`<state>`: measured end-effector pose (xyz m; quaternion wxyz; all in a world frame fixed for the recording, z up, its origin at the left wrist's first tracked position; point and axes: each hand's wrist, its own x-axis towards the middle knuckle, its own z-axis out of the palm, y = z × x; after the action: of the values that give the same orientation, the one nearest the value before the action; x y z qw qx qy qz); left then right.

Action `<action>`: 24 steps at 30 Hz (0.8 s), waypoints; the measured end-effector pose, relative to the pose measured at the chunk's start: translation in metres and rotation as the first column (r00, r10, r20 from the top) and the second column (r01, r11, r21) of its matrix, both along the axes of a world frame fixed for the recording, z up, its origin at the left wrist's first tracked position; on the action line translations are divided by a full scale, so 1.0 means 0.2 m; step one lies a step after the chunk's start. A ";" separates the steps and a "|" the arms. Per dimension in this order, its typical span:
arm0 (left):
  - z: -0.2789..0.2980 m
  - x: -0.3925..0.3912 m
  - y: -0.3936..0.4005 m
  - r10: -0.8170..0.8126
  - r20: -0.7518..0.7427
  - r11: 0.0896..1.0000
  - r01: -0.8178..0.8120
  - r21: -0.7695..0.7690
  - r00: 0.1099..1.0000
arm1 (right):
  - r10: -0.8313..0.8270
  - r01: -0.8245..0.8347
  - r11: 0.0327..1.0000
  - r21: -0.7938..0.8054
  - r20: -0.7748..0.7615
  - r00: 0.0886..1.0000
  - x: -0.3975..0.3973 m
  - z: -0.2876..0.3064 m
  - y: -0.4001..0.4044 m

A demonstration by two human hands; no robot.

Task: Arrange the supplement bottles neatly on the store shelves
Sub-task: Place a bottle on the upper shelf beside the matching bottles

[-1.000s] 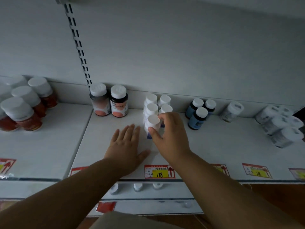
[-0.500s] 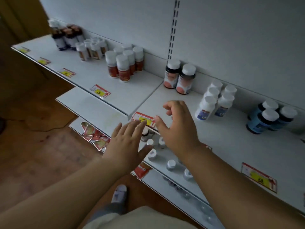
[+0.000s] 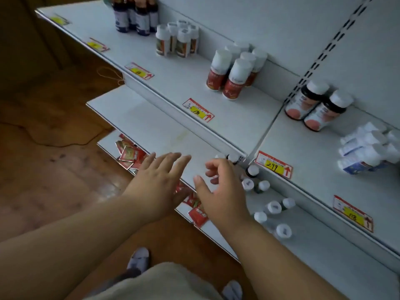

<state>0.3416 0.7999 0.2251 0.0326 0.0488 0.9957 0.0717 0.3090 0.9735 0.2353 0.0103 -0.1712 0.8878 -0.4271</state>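
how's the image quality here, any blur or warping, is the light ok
Head view: dim, flat light with no glare; the white bottles at the right edge are smeared by motion blur; the wide lens bends the shelf edges; both hands, left and right, look slightly soft.

Right hand point(image 3: 223, 191), off the white-capped, blue-labelled bottles point(image 3: 365, 152), empty with fingers loosely curled, and flat left hand point(image 3: 158, 180), lifted from the upper white metal shelf point(image 3: 303, 169), both lowered before the middle shelf.

I see white shelves point(image 3: 216, 118), white-capped bottles point(image 3: 233, 77) labelled red, yellow-and-red price tags point(image 3: 198, 110), brown floor point(image 3: 54, 165).
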 end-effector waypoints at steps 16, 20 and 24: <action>-1.22 -0.55 0.12 0.059 0.169 0.944 -0.110 0.312 0.984 | -0.414 0.354 0.902 0.246 0.262 0.872 -0.77 -1.33 0.13; -1.48 -0.68 0.21 0.090 0.201 0.929 -0.154 0.336 0.976 | -0.517 0.496 0.856 0.146 0.234 0.823 -0.93 -1.58 0.18; -1.63 -0.74 0.26 0.109 0.213 0.920 -0.179 0.348 0.971 | -0.583 0.544 0.804 0.241 0.140 0.800 -1.09 -1.72 0.19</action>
<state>0.1933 0.8516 -0.1008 0.1121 -0.0268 0.9582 0.2621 0.0902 1.0116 -0.1081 -0.0092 0.1485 0.9286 -0.3400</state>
